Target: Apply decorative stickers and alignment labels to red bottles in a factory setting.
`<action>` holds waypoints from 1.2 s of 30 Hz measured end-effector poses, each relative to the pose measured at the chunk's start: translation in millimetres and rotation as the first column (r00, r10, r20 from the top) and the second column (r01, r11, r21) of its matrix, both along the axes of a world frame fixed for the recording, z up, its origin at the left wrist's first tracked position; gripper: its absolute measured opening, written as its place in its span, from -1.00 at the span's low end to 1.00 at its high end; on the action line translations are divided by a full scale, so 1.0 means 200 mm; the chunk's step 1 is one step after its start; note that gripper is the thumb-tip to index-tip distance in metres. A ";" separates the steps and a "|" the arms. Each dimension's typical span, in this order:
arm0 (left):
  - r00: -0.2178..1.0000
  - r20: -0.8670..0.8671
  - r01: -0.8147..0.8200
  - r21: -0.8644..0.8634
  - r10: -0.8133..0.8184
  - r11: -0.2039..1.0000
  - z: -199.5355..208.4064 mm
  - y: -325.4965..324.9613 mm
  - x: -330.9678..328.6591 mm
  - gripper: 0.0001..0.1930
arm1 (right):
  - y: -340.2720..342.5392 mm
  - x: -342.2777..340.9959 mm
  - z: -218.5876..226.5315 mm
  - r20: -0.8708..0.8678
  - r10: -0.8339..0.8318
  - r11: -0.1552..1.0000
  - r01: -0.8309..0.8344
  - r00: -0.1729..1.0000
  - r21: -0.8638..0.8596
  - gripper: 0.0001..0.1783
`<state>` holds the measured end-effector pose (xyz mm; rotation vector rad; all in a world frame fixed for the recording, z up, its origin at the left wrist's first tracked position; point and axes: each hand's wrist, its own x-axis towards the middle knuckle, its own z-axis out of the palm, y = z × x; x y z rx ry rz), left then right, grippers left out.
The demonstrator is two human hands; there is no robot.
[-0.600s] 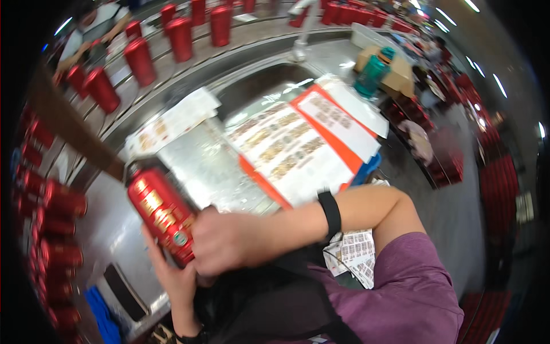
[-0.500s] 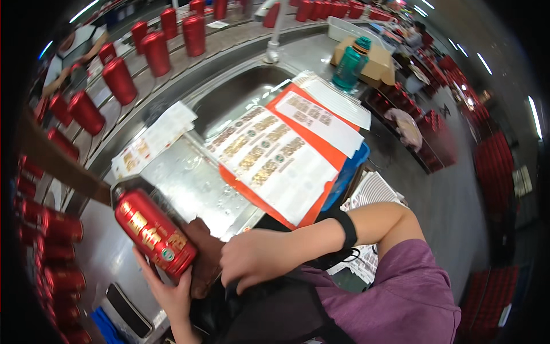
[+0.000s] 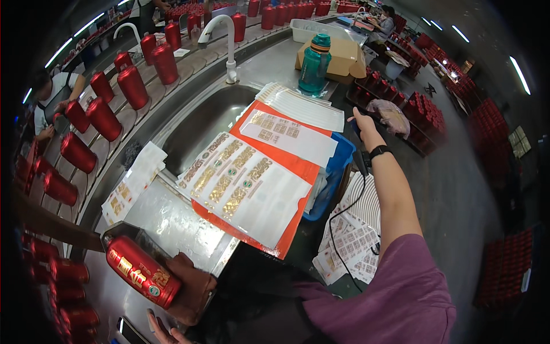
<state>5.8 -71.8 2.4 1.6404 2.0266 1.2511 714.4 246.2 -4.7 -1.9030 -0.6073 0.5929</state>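
A red bottle with gold lettering and a small green round mark lies tilted in a dark holder, against a brown cloth. Just below it, at the lower edge, my left hand shows its fingers stretched out, apart from the bottle and holding nothing. My right arm reaches far out to the right. There my right hand is closed round a dark corded tool, mostly hidden by the hand. Its black cord hangs down over the paper sheets.
Label sheets lie on an orange board beside a sink with a white tap. A teal bottle, a cardboard box and a blue bin stand near. Red bottles line a conveyor; co-workers are beyond.
My left hand has let go of the red bottle and drawn down. My right hand has swung from near my body out to the far right, onto the corded tool. The view has shifted.
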 end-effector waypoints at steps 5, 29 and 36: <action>0.935 0.312 -0.153 -0.074 0.169 0.985 0.01 0.03 0.04 -0.58 | 0.16 0.10 -0.06 0.045 0.024 0.995 -0.020 0.999 -0.097 -0.52; 0.950 0.303 -0.076 -0.026 0.080 0.997 -0.03 0.08 -0.03 -0.59 | 0.21 -0.07 0.09 0.741 0.328 0.844 0.171 0.586 -0.508 -0.61; 0.874 0.468 -0.170 0.039 0.132 0.985 0.01 0.01 -0.18 -0.64 | 0.42 0.43 -0.24 0.827 0.421 0.907 -0.138 0.373 -0.399 -0.59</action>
